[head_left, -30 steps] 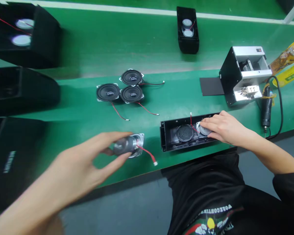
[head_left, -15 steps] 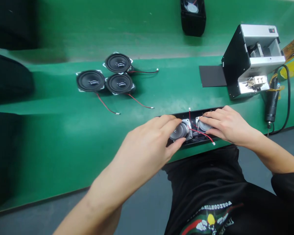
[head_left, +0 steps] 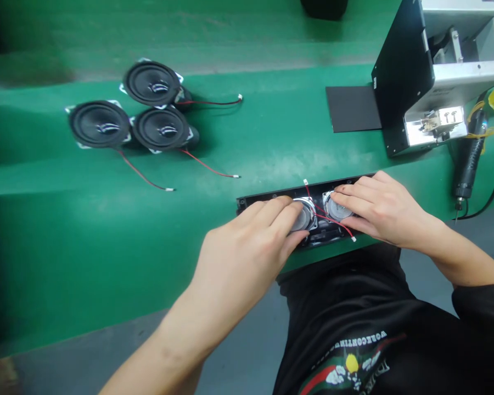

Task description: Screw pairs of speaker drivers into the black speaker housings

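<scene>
A long black speaker housing [head_left: 255, 198] lies near the front edge of the green bench [head_left: 107, 219]. My left hand [head_left: 247, 249] grips a silver-backed speaker driver [head_left: 303, 215] and holds it down in the housing's left seat. My right hand [head_left: 376, 208] rests its fingers on a second driver [head_left: 335, 208] seated to the right, fingers curled over it. Red wires [head_left: 333, 222] with white plugs run from both drivers across the housing.
Three loose black speaker drivers [head_left: 148, 112] with red-black leads lie at the upper left. A black and silver machine [head_left: 428, 71] stands at the upper right with a black mat [head_left: 348, 108] beside it. An electric screwdriver [head_left: 469, 164] with its cable lies at the right edge.
My left hand carried the driver from the bench on the left into the housing and now presses it down. The right hand stayed on its driver. The view moved closer.
</scene>
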{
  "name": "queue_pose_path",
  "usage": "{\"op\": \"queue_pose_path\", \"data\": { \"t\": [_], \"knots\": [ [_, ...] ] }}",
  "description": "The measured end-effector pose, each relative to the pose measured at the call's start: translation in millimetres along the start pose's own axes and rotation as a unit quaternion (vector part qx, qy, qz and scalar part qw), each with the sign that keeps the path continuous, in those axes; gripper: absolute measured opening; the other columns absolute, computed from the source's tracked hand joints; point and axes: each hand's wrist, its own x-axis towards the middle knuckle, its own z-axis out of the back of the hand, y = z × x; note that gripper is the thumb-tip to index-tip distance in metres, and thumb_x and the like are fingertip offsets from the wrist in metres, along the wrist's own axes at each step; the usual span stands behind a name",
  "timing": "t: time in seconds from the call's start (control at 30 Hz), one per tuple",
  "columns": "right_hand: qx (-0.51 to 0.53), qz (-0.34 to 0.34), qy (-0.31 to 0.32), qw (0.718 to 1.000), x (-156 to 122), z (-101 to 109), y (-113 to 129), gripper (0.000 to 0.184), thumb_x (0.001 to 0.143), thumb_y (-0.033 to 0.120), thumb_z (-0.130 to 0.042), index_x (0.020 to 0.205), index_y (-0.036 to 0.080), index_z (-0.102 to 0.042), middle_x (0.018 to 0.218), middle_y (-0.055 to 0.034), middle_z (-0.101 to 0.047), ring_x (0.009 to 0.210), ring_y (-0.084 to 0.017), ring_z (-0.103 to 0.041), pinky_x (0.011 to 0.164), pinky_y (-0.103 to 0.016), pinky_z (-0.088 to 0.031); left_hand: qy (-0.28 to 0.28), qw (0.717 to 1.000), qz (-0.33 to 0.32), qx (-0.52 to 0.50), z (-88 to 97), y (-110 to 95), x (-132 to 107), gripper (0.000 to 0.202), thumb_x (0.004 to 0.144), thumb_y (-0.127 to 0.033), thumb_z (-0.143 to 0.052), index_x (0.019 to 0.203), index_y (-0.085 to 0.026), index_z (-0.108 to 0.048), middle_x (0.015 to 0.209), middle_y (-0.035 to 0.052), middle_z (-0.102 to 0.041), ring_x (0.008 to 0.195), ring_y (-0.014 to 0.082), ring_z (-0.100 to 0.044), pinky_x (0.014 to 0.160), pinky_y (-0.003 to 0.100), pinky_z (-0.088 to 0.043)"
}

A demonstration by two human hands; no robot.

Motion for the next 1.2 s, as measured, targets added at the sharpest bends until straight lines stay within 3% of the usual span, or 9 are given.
{"op": "queue_pose_path", "data": {
  "t": [0.3,0.93,1.2],
  "knots": [
    [0.009,-0.004,0.023,1.000,-1.3,2.7,-0.8,0.035,0.118,0.035,-0.063,0.140,0.011,-0.076,0.136,-0.0122,-0.084,0.103,-0.025,-0.072,0.084,-0.041,-0.045,0.002,1.000,0.011,-0.014,-1.8,-1.7,-2.9,0.022,0.116,-0.027,-0.061,0.133,-0.015,-0.070,0.130,0.0137,-0.084,0.109,0.0286,-0.081,0.086,0.040,-0.065],
    [0.006,-0.001,0.033,0.999,-1.1,4.1,-1.8,0.035,0.118,0.033,-0.061,0.140,0.011,-0.076,0.138,-0.0121,-0.084,0.105,-0.025,-0.072,0.082,-0.042,-0.043,-0.014,1.000,0.010,-0.008,-4.2,-4.8,-1.6,0.019,0.114,-0.026,-0.066,0.128,-0.014,-0.069,0.126,0.0137,-0.083,0.103,0.0288,-0.079,0.083,0.040,-0.065],
    [-0.003,-0.003,0.030,1.000,-2.1,3.6,-0.9,0.036,0.119,0.034,-0.059,0.140,0.011,-0.077,0.138,-0.0119,-0.084,0.104,-0.025,-0.071,0.081,-0.043,-0.043,0.017,0.999,0.022,-0.020,-2.0,-3.3,-2.0,0.023,0.116,-0.029,-0.062,0.134,-0.016,-0.068,0.131,0.0146,-0.081,0.107,0.0300,-0.078,0.083,0.042,-0.064]
  ]
}}
